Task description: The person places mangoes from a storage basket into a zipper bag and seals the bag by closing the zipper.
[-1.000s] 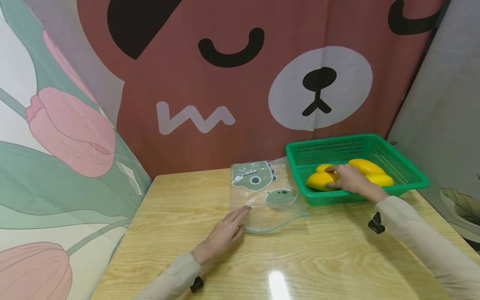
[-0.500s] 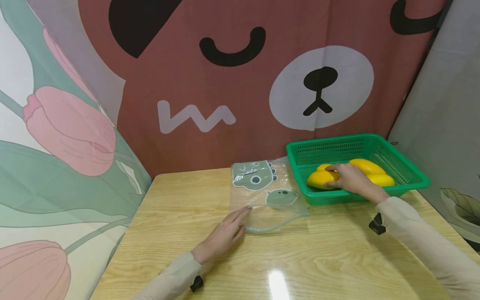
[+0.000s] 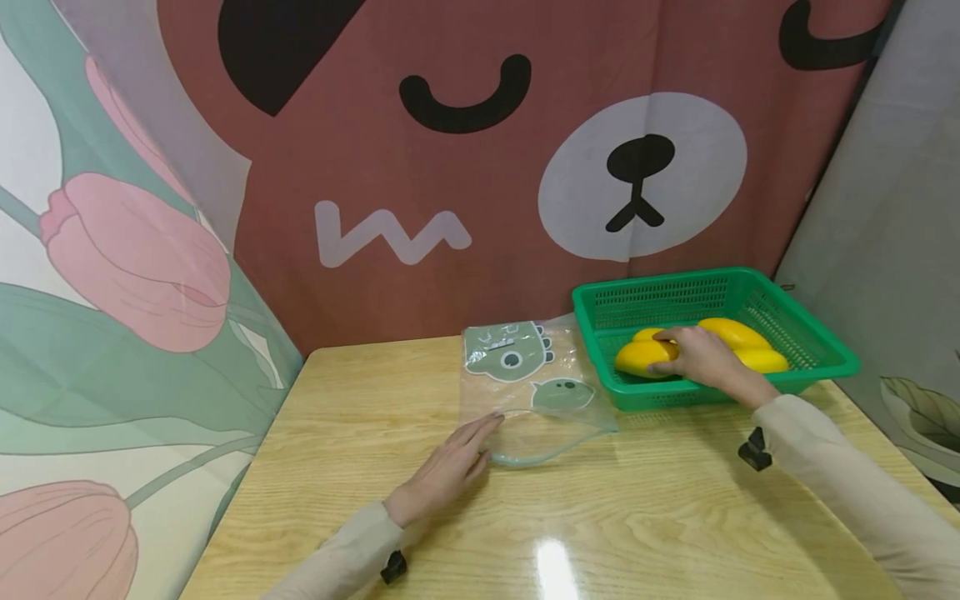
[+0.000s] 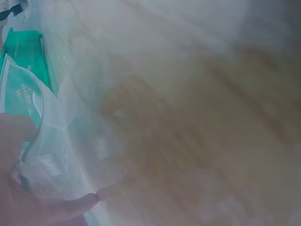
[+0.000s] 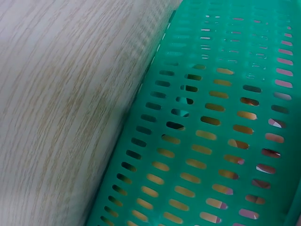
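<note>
My left hand is at the near left corner of a clear plastic bag printed with green cartoon figures. In the left wrist view, the rim of the bag passes between the thumb and fingers, and its mouth gapes. My right hand reaches over the front rim of a green basket and grips a yellow mango at its left end. Basket wall hides the grip in the right wrist view, where yellow shows through the slots.
Several more mangoes lie in the basket, including a large one at the back. Bag and basket stand side by side on a wooden table. A curtain with a bear face hangs behind the table.
Almost nothing moves. My right hand stays on the mango, which shifts very slightly to the right; my left hand stays at the bag's mouth.
</note>
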{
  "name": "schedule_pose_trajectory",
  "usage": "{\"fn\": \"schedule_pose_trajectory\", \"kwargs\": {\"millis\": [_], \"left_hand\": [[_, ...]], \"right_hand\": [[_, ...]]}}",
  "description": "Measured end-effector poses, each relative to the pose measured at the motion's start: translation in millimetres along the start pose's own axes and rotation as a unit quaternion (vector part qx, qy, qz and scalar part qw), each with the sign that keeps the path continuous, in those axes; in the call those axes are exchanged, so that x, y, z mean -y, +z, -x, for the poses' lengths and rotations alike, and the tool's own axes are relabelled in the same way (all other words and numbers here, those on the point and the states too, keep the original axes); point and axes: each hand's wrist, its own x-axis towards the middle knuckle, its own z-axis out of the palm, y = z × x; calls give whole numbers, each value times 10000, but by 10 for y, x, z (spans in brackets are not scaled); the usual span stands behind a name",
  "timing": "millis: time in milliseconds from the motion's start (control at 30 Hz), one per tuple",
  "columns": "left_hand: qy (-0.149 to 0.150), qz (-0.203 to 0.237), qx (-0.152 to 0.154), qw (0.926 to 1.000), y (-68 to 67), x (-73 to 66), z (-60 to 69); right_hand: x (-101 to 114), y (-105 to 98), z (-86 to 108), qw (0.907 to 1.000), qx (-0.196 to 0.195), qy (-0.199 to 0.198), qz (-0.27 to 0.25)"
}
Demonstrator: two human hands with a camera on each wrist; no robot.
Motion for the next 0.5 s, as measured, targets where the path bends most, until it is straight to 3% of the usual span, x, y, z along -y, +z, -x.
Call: {"fn": "schedule_pose_trajectory", "kwargs": {"millis": [500], "left_hand": [[39, 64, 21, 10000, -14, -8, -13]], "right_hand": [[6, -3, 19, 9999, -135, 103, -26]]}}
